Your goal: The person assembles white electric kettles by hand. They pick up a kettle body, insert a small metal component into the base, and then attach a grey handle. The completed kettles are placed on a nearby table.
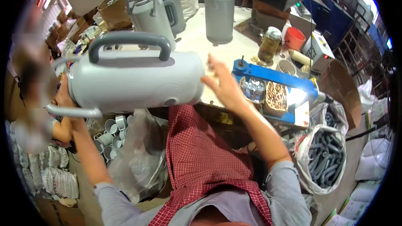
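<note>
Above lap, big grey jug (134, 81) held sideways, bottom end pointing right. Left hand (63, 96) closed around spout end, keeps jug steady. Right hand (222, 86) open, fingers spread flat on jug bottom, pushing there. More grey jugs (220, 12) stand upright on pale table (197, 37) behind. Blue tray (272, 79) near right hand. Bag of grey handles (324, 159) on floor.

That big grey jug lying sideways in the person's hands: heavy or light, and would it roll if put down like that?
Probably light: the grey jug is held up sideways by the left hand and right hand at its ends. Its round, smooth body might roll, though the handle should stop it.
</note>
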Demonstrator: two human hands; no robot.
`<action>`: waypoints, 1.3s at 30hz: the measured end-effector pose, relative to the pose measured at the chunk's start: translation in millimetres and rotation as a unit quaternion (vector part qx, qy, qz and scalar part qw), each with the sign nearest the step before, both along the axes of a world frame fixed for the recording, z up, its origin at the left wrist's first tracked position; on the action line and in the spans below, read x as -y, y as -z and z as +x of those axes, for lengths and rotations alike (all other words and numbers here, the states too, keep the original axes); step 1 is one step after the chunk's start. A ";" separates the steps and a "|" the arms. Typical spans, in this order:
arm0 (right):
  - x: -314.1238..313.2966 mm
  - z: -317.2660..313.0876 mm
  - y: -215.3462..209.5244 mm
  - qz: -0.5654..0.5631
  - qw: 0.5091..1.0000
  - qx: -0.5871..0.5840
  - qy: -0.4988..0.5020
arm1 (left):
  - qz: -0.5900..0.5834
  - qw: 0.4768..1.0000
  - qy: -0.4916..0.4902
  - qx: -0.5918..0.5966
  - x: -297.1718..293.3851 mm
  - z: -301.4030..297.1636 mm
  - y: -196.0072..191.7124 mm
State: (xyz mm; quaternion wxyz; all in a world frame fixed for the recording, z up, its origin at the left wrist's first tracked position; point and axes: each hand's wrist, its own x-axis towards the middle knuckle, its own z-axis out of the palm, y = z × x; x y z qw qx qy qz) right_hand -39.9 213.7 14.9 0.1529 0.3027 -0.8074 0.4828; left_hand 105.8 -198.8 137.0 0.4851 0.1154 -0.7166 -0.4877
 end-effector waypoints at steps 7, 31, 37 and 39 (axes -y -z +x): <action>17.9 -198.6 -74.7 -0.031 0.998 0.015 0.046 | -0.384 0.914 -0.084 0.103 57.8 -172.5 -42.1; 107.2 -238.3 -154.0 -0.254 0.950 -0.133 0.122 | -0.166 0.869 0.275 0.375 -90.3 -130.7 265.5; 25.5 -113.2 -191.8 -0.311 0.949 -0.010 -0.053 | -0.252 0.810 0.181 0.498 -72.6 -130.4 263.5; -1.6 -82.7 -199.1 -0.364 0.915 0.078 -0.155 | -0.294 0.801 0.045 0.519 -63.5 -137.0 272.7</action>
